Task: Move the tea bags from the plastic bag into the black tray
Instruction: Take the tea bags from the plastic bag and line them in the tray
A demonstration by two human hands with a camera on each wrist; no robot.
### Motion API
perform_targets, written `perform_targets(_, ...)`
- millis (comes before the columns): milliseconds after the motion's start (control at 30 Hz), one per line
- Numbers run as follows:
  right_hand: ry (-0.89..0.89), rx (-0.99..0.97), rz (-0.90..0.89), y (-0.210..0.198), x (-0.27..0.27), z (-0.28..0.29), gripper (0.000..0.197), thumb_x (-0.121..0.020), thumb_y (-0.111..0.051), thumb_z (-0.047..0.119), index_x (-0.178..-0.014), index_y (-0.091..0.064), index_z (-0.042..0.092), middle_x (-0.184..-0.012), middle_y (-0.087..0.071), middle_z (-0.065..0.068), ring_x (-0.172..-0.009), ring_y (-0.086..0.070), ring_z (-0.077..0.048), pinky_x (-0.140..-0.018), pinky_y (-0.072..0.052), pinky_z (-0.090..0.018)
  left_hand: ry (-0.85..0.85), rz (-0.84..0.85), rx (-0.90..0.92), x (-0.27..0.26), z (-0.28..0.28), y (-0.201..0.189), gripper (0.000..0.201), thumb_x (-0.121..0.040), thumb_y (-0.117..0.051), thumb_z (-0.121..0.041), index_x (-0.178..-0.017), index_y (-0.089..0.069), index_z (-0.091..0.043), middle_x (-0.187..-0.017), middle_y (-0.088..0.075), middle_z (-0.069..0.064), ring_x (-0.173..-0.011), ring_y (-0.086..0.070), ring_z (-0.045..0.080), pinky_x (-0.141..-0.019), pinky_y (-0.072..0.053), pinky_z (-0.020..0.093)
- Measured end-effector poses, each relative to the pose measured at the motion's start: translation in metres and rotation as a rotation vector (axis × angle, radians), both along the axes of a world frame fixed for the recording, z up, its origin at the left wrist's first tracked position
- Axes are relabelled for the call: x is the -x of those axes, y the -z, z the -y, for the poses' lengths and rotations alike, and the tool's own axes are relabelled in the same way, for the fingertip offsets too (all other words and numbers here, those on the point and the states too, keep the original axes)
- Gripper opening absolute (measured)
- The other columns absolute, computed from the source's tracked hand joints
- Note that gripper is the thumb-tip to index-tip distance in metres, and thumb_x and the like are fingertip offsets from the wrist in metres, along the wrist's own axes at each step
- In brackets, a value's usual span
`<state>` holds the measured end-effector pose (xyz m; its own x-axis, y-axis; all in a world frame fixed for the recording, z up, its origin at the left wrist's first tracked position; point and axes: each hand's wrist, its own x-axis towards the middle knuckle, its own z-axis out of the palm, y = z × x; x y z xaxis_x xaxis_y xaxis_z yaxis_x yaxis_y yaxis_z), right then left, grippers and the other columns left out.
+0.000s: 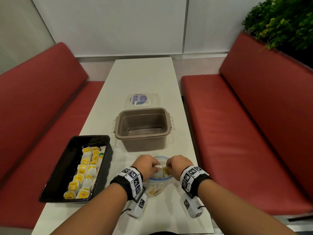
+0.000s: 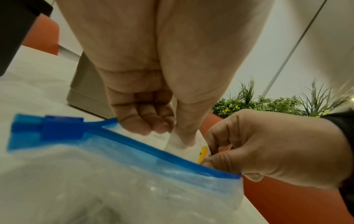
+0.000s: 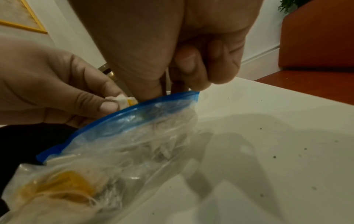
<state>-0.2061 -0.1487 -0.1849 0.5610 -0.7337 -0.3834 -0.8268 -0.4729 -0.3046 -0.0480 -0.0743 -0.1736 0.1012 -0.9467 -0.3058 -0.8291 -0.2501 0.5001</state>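
A clear plastic bag (image 1: 157, 185) with a blue zip rim stands open on the white table between my hands, with tea bags inside. My left hand (image 1: 153, 167) pinches a white tea bag (image 1: 160, 168) with a yellow tag at the bag's mouth; the left wrist view shows thumb and fingers closed on the tea bag (image 2: 184, 150). My right hand (image 1: 171, 165) pinches the bag's blue rim (image 3: 187, 94) on the right side. The black tray (image 1: 55, 168) lies to the left, with several yellow-tagged tea bags (image 1: 84, 175) in rows along its right half.
A brown plastic tub (image 1: 118, 119) stands just beyond the bag, its clear lid (image 1: 142, 99) flat behind it. Red benches (image 1: 245, 133) flank the narrow table. A green plant (image 1: 284, 19) is at the back right.
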Motion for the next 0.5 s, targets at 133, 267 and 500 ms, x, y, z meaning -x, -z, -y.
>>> perform_targets(133,0.010,-0.004,-0.010,-0.004,0.000,-0.002,0.004,-0.084,-0.058,0.030,-0.084,-0.061,0.027,-0.097,-0.068,-0.002,-0.086,-0.062,-0.025,-0.073,-0.048,-0.028,-0.052,-0.006,0.042,-0.006,-0.001,-0.006,0.013,-0.084,-0.071,-0.025,-0.096,-0.068,-0.020,-0.087,-0.066,-0.002,-0.082,-0.062,0.017,-0.073,-0.047,0.023)
perform_targets(267,0.081,-0.013,0.022,-0.011,-0.004,-0.005,0.009,-0.079,-0.058,0.029,-0.087,-0.055,0.027,-0.095,-0.065,-0.002,-0.084,-0.060,-0.025,-0.070,-0.048,-0.028,-0.061,-0.036,0.099,-0.014,-0.003,-0.018,0.013,-0.089,-0.064,-0.027,-0.101,-0.066,-0.025,-0.087,-0.064,-0.007,-0.080,-0.059,0.012,-0.075,-0.047,0.022)
perform_targets(500,0.186,0.049,0.082,-0.029,-0.023,-0.010,0.006,-0.082,-0.053,0.029,-0.079,-0.055,0.024,-0.085,-0.063,0.000,-0.081,-0.059,-0.025,-0.068,-0.047,-0.028,0.006,-0.091,0.165,-0.041,-0.007,-0.053,0.014,-0.089,-0.060,-0.024,-0.103,-0.063,-0.027,-0.083,-0.056,-0.011,-0.078,-0.055,0.010,-0.075,-0.045,0.023)
